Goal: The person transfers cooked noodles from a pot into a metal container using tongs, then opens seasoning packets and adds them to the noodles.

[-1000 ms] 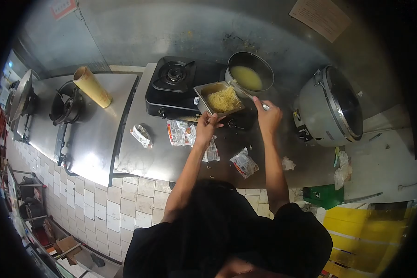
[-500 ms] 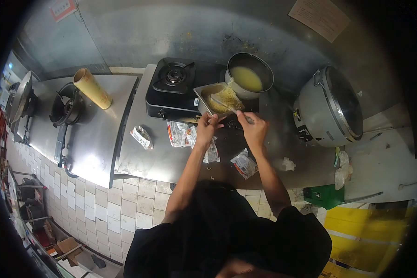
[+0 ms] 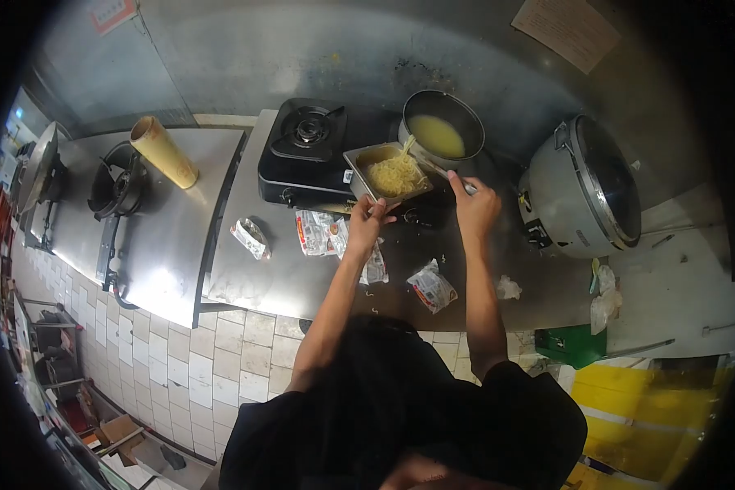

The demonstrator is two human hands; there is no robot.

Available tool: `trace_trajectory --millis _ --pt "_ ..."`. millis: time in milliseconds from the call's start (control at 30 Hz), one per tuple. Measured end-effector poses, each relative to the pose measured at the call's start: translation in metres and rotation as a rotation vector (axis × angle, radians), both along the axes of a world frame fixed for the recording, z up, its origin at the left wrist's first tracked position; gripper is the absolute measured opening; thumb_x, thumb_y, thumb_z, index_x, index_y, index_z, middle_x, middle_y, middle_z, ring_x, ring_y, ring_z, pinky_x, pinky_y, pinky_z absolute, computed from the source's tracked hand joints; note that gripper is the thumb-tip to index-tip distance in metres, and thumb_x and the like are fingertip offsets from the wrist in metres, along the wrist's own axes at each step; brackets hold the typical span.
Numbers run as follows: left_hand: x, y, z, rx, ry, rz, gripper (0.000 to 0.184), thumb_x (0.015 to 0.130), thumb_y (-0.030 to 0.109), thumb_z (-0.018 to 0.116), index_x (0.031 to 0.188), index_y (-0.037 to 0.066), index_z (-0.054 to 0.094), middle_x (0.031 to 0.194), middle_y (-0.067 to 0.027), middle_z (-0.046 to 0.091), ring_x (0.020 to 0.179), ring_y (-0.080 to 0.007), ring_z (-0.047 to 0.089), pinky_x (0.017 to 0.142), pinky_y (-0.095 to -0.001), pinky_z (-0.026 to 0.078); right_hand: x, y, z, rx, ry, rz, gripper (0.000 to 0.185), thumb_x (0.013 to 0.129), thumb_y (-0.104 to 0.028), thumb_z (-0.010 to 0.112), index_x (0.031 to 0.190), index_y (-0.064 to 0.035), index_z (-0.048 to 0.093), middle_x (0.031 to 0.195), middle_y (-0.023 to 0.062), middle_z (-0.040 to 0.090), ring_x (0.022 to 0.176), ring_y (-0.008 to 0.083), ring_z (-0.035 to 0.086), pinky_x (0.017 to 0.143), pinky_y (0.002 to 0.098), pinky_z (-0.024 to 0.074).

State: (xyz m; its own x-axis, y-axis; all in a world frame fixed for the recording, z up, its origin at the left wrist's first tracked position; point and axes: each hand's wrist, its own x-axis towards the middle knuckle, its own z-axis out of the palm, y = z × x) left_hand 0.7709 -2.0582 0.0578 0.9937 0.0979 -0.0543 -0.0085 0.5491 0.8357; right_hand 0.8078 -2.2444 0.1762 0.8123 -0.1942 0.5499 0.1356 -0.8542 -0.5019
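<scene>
My left hand (image 3: 367,224) pinches the near rim of a rectangular metal pan (image 3: 358,178). Yellow noodles (image 3: 394,175) lie in the pan, and a few strands reach up to the rim of the pot (image 3: 415,152) beside it. My right hand (image 3: 476,202) is closed around a long thin utensil (image 3: 435,168). Its far end points to the pan's right side, and its exact kind is unclear. Yellowish liquid (image 3: 437,137) fills part of the dark-rimmed pot. The pan sits at the right part of a black gas stove (image 3: 282,180).
Several opened packets (image 3: 433,287) lie along the counter's near side, with noodle bits scattered about. A large rice cooker (image 3: 559,192) stands at the right. On the left counter are a wrap roll (image 3: 165,153) and a burner (image 3: 118,184). A green box (image 3: 572,346) stands below right.
My right hand has moved right, drawing the utensil from over the noodles to the pan's right side. The noodles look more heaped. My left hand stays at the pan's rim.
</scene>
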Motion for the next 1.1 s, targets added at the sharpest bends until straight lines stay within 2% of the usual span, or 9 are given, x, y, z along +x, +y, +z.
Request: trace_trajectory --millis 133,333,467,567,667,800,867,1000,1100 --pt "0.001 -0.001 0.004 -0.024 -0.002 0.027 0.016 0.102 0.013 0.051 0.090 0.002 0.049 0.100 -0.0120 0.063 0.106 -0.0269 0.067 0.072 -0.0295 0.058 0.028 0.008 -0.028 0.025 -0.073 -0.030 0.041 0.079 -0.045 0.076 0.078 -0.0038 0.075 0.065 0.0200 0.065 0.062 0.0381 0.064 0.059 0.0417 0.0483" --pt "0.000 0.000 0.003 -0.002 0.017 -0.014 0.015 0.102 0.015 0.052 0.094 0.002 0.050 0.107 -0.0132 0.064 0.108 -0.0244 0.065 0.076 -0.0305 0.056 0.038 0.029 -0.048 0.161 -0.202 0.039 0.035 0.080 -0.037 0.077 0.074 -0.0029 0.072 0.062 0.0185 0.064 0.058 0.0367 0.063 0.057 0.0405 0.0467" --pt "0.002 0.000 0.004 -0.008 0.003 0.003 0.016 0.102 0.014 0.051 0.092 0.002 0.050 0.103 -0.0125 0.064 0.107 -0.0256 0.066 0.074 -0.0303 0.057 0.003 0.038 -0.031 0.170 -0.193 0.174 0.029 0.080 -0.029 0.078 0.072 -0.0027 0.070 0.062 0.0160 0.064 0.057 0.0334 0.063 0.055 0.0393 0.0459" --pt "0.001 -0.001 0.003 -0.026 0.000 0.010 0.016 0.102 0.012 0.051 0.090 0.002 0.049 0.100 -0.0120 0.064 0.105 -0.0268 0.067 0.072 -0.0302 0.058 -0.028 0.043 -0.017 0.052 -0.141 0.412 0.022 0.080 -0.021 0.078 0.071 -0.0029 0.068 0.064 0.0110 0.065 0.059 0.0272 0.064 0.054 0.0376 0.0457" --pt "0.001 0.001 -0.002 -0.029 -0.009 -0.010 0.015 0.102 0.014 0.051 0.093 0.001 0.051 0.105 -0.0126 0.064 0.107 -0.0255 0.066 0.075 -0.0303 0.057 -0.036 0.035 -0.023 0.000 -0.120 0.438 0.019 0.080 -0.022 0.077 0.074 -0.0052 0.069 0.068 0.0102 0.067 0.062 0.0300 0.064 0.057 0.0385 0.0480" --pt "-0.003 0.003 0.006 -0.028 -0.004 -0.017 0.016 0.101 0.017 0.053 0.096 0.001 0.053 0.110 -0.0133 0.064 0.108 -0.0243 0.065 0.077 -0.0300 0.056 -0.053 0.022 0.021 0.047 -0.023 0.355 0.022 0.081 -0.025 0.076 0.075 -0.0048 0.070 0.071 0.0115 0.068 0.064 0.0300 0.066 0.057 0.0382 0.0492" --pt "-0.002 0.002 0.005 -0.024 0.004 -0.017 0.016 0.101 0.017 0.053 0.096 0.001 0.053 0.111 -0.0134 0.064 0.108 -0.0242 0.065 0.077 -0.0298 0.056 -0.053 0.011 0.033 -0.156 -0.021 0.355 0.026 0.081 -0.029 0.076 0.076 -0.0042 0.072 0.068 0.0124 0.068 0.061 0.0307 0.066 0.056 0.0386 0.0494" --pt "-0.001 0.002 0.008 -0.036 0.006 -0.001 0.017 0.101 0.017 0.054 0.098 0.001 0.053 0.111 -0.0137 0.064 0.108 -0.0235 0.065 0.076 -0.0297 0.057 -0.054 0.002 0.068 0.022 0.092 0.238 0.033 0.081 -0.036 0.077 0.078 -0.0028 0.073 0.059 0.0111 0.065 0.049 0.0236 0.061 0.052 0.0330 0.0456" --pt "0.002 0.001 0.005 -0.037 0.006 0.001 0.018 0.101 0.017 0.054 0.101 -0.001 0.054 0.111 -0.0135 0.064 0.107 -0.0235 0.066 0.077 -0.0300 0.057 -0.024 -0.038 0.046 0.597 0.337 0.194 0.038 0.086 -0.040 0.074 0.084 -0.0013 0.072 0.064 0.0018 0.065 0.055 0.0128 0.061 0.048 0.0219 0.0386"
